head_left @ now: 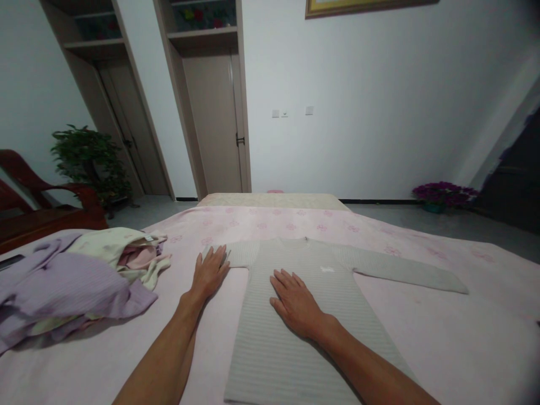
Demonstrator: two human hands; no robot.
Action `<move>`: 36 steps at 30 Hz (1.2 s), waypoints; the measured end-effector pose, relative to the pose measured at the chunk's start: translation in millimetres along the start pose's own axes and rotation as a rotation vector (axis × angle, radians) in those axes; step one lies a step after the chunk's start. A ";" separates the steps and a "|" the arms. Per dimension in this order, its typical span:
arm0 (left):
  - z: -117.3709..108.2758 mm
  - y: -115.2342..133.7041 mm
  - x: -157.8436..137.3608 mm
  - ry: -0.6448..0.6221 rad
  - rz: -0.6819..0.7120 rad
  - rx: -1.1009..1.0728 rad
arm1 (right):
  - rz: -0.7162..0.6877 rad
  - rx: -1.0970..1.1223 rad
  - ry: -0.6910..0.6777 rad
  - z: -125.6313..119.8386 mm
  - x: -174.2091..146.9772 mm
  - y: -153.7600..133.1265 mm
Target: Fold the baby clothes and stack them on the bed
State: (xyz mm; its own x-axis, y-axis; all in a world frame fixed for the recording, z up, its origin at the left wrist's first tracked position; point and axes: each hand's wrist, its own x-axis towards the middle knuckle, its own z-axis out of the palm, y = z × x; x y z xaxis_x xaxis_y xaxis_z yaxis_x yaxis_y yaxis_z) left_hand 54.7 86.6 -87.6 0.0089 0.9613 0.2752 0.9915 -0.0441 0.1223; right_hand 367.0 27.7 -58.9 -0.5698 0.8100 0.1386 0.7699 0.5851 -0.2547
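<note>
A pale grey-green striped long-sleeved shirt (270, 332) lies spread flat, its collar pointing away from me. My left hand (211, 271) rests flat on the left sleeve, fingers stretched out and covering the sleeve's outer part. On the chest of the shirt lies my right hand (297, 302), palm down with the fingers extended. The right sleeve reaches out straight to the side, and a small white print shows on the chest. My right forearm hides part of the shirt's lower body.
A pink flowered cloth (464, 337) covers the surface under the shirt. To the left lies a heap of lilac and cream clothes (80, 281), with a dark flat object (12, 261) beside it. Beyond are a wooden chair (84, 197), a leafy plant (90, 163) and purple flowers (442, 194).
</note>
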 end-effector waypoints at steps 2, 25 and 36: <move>1.9 -1.2 1.1 -0.020 -0.025 0.017 | -0.001 0.000 -0.003 -0.6 -0.1 -0.1; -6.7 2.9 -3.2 0.193 -0.076 -0.175 | 0.000 -0.004 -0.016 -1.9 0.1 -0.5; -29.9 108.7 -29.6 0.253 0.175 -0.707 | 0.174 0.653 0.259 2.6 8.9 14.0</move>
State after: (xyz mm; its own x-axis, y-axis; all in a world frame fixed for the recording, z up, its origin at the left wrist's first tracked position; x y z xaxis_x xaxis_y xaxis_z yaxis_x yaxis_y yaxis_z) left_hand 158.3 45.2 -54.0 0.0436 0.8366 0.5460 0.6591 -0.4348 0.6136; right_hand 371.9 43.0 -63.7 -0.3057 0.9198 0.2459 0.4687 0.3702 -0.8020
